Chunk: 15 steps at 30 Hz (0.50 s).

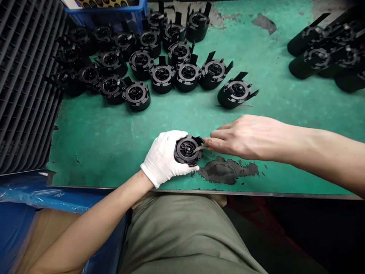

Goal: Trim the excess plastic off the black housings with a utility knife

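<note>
In a white glove, my left hand (pixel 165 156) is wrapped round a round black plastic housing (pixel 187 150) near the table's front edge. The housing's ringed face, with a small light spot at its centre, points up. My right hand (pixel 234 137), ungloved, pinches a thin metal tool (pixel 200 147) whose tip reaches over that face. Whether the tip touches the housing, and what kind of tool it is, I cannot make out. Behind my hands a similar housing with upright tabs (pixel 235 91) stands apart from a group of several black housings (pixel 162 75).
The green table top (pixel 97 133) has worn dark patches. Several taller black cylinders (pixel 310 62) stand at the right. A blue bin (pixel 108 17) is at the back left. Black ribbed trays (pixel 25 76) rise along the left side, above blue plastic sheeting (pixel 57 196).
</note>
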Motion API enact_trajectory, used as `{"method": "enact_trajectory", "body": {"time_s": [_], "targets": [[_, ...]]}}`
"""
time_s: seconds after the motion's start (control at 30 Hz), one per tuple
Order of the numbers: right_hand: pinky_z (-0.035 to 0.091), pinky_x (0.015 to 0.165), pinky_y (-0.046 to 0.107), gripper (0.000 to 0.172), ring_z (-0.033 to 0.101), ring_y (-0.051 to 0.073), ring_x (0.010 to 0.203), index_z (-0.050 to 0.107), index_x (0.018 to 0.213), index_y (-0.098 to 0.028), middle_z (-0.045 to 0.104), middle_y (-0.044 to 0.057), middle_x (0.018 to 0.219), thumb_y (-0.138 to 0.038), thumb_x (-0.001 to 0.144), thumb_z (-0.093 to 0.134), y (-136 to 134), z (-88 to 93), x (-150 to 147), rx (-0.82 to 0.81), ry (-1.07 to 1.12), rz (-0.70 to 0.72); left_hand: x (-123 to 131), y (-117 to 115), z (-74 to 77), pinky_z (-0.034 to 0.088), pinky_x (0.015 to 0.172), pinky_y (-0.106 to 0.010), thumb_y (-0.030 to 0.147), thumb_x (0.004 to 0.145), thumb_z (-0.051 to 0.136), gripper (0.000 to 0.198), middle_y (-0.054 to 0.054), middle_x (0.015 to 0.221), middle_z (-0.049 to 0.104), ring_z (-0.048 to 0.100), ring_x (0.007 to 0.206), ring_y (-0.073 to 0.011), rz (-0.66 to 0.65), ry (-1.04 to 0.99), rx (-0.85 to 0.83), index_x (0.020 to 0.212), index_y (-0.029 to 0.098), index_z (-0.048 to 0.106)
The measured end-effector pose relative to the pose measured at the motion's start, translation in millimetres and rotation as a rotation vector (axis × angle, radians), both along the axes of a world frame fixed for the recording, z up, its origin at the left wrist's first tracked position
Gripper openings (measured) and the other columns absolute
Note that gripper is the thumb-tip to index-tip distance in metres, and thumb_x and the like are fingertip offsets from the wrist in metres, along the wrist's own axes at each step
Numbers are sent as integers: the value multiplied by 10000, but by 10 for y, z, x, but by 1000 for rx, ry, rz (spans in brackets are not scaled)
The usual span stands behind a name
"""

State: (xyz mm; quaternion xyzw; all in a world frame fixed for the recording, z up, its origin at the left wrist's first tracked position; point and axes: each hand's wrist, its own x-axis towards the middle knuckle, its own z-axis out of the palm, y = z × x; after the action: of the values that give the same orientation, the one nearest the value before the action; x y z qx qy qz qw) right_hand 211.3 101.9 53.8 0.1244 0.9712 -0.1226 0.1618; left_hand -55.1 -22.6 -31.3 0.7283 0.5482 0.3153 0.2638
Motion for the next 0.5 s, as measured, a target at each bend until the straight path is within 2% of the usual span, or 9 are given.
{"method": "enact_trajectory", "body": {"time_s": [0.17, 0.3, 0.4, 0.5], "targets": [[270, 663, 377, 416, 451, 163, 680, 727, 1246, -245, 612, 10, 841, -129, 1109, 352, 40, 8, -10, 17, -54, 54, 1, 3, -13, 582, 1112, -523, 755, 625, 999, 983, -143, 1328, 759, 734, 1238, -382, -3, -11, 17, 1364, 214, 642], [251, 617, 370, 329, 424, 159, 643, 674, 1141, -238, 543, -13, 795, -171, 1150, 352, 87, -29, 37, 55, 138, 185, 11, 7, -6, 592, 1099, -508, 730, 626, 1010, 969, -139, 1314, 767, 742, 1225, -372, -1, -8, 38, 1351, 204, 642], [259, 600, 358, 253, 425, 143, 622, 638, 1077, -238, 531, -25, 775, -260, 1182, 409, 50, -79, 108, 89, 243, 160, 19, 4, 13, 595, 1096, -498, 693, 639, 1018, 947, -140, 1312, 770, 747, 1218, -365, -3, -9, 59, 1348, 195, 637], [283, 590, 355, 274, 504, 143, 644, 657, 1136, -225, 588, -16, 794, -354, 1198, 423, -79, -129, 163, 155, 284, 67, 25, 0, 28, 602, 1080, -483, 635, 643, 1033, 918, -137, 1305, 773, 752, 1206, -356, -13, -13, 76, 1341, 188, 638]]}}
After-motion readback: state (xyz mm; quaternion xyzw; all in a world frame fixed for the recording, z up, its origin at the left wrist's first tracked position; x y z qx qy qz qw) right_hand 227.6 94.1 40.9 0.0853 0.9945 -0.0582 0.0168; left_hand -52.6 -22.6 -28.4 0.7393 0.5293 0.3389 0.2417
